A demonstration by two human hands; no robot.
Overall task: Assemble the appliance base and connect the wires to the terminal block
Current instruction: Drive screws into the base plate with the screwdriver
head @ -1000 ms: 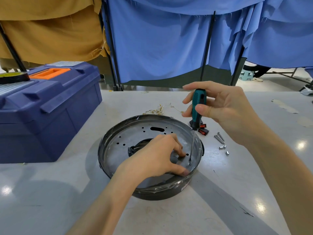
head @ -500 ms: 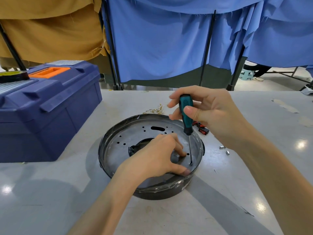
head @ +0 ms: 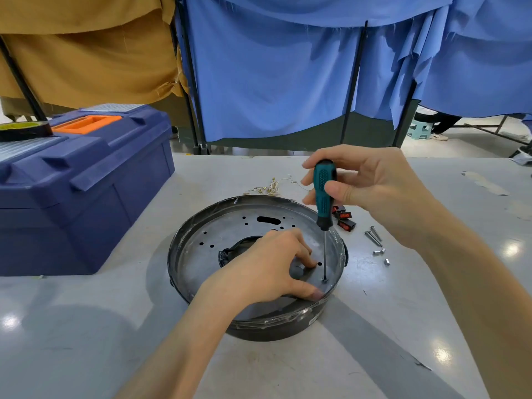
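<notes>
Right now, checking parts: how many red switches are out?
2, right of the base: one switch beside the screwdriver, another just nearer. The right hand may hide more.

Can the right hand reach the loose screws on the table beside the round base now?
Probably yes: the screws lie uncovered on the table near the right hand, with nothing between. But that hand grips the screwdriver, so picking them up would be awkward.

The right hand [head: 371, 188] has brought the screwdriver [head: 324, 194] upright over the screw [head: 324, 280].
</notes>
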